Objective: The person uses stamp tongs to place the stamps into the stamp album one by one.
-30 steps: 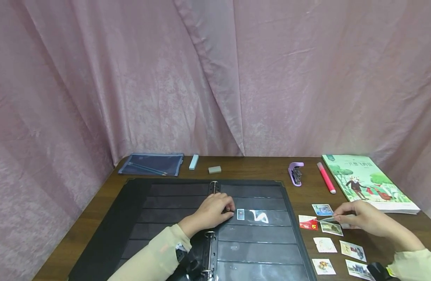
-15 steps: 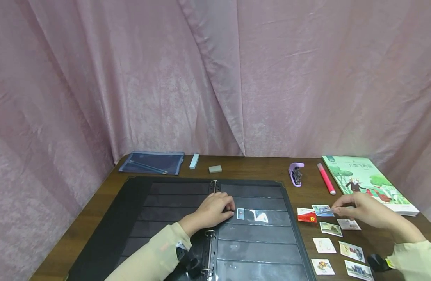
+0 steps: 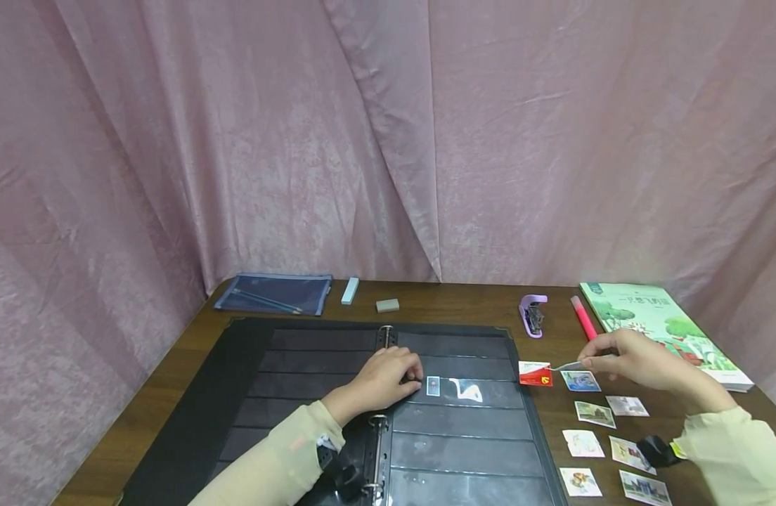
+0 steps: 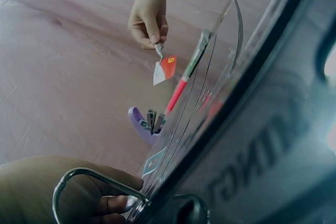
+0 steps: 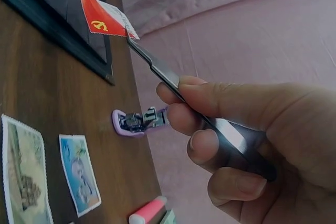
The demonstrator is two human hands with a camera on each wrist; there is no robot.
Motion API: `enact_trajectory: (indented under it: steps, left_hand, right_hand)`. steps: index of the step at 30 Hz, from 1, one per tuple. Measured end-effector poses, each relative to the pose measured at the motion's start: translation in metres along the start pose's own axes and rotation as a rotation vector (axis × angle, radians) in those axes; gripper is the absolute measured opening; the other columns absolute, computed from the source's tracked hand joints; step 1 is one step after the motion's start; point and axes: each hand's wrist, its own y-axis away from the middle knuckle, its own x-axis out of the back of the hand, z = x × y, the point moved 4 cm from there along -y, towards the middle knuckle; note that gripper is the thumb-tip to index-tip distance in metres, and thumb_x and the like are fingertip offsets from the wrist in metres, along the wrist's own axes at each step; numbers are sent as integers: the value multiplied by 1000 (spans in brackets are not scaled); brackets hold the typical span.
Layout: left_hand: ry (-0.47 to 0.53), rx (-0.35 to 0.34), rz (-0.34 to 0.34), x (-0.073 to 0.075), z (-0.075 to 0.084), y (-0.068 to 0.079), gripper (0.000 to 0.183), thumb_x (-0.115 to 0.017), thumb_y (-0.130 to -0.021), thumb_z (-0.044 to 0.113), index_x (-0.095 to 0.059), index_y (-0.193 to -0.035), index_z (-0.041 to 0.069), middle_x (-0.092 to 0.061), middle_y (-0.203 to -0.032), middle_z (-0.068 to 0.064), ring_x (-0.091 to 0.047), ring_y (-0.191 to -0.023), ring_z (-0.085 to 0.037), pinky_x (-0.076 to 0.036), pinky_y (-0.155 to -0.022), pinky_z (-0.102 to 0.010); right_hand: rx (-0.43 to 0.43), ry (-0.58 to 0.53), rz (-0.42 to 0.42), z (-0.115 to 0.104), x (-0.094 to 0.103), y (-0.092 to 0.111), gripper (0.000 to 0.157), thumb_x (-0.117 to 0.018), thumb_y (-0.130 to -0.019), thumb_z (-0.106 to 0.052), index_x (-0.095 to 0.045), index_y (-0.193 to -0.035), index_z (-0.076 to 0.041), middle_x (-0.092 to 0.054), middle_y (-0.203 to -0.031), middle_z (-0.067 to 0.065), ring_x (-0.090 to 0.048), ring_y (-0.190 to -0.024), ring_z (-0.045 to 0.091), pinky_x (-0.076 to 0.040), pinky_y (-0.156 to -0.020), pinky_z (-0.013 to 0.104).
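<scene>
My right hand (image 3: pixel 637 360) is clamped on slim silvery metal tweezers (image 5: pixel 231 136), tips gripping one edge of a red-and-white paper stamp with perforated borders (image 5: pixel 106 17). Stamp is in the air by the right edge of the open black ring-bound album with clear strips (image 3: pixel 230 365), not in a strip. Tweezers probably keep my fingertips off the paper; the edge grip leaves most of it free. My left hand (image 3: pixel 380 379) rests by the album's rings, fingers loosely bent, nothing held that I can see; likely steadying the page. Small pale rectangular stamp (image 3: pixel 433 386) sits in a right-page strip. Others, like the blue picture stamp (image 3: pixel 580 381), lie spaced on the brown wooden surface (image 3: pixel 476 302), likely so each can be pinched alone. Markings: yellow hammer-and-sickle on the red; big reversed dark lettering (image 4: pixel 238 176) on the album, maybe "MINGT", blurred; green illustrated paperback book (image 3: pixel 682 325) title unreadable.
</scene>
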Motion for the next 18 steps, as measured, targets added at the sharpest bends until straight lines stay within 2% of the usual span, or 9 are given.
enact_trajectory:
  steps: [5, 12, 18]
  left_hand:
    - [2, -7, 10, 1, -1, 0, 10, -65, -80, 31, -58, -84, 25, -51, -78, 13, -43, -75, -3, -36, -70, -21]
    - [8, -2, 5, 1, -1, 1, 10, -66, -80, 30, -58, -84, 25, -51, -78, 13, -44, -75, -3, -36, -70, -21]
    - [9, 6, -3, 0, -1, 1, 11, -65, -80, 31, -57, -84, 26, -50, -78, 14, -44, -76, -3, -37, -72, -22]
  right_hand:
    - [3, -5, 21, -6, -1, -9, 13, -59, -86, -20, -66, -87, -8, -58, -70, -8, -49, -58, -1, -44, -52, 23]
    - [10, 11, 22, -12, -10, -24, 16, -59, -85, -24, -67, -87, -9, -64, -77, 1, -46, -62, -1, -41, -56, 21]
    - [12, 20, 29, -18, -18, -36, 14, -60, -84, -23, -67, -86, -12, -65, -79, 1, -47, -65, 1, -40, -58, 20]
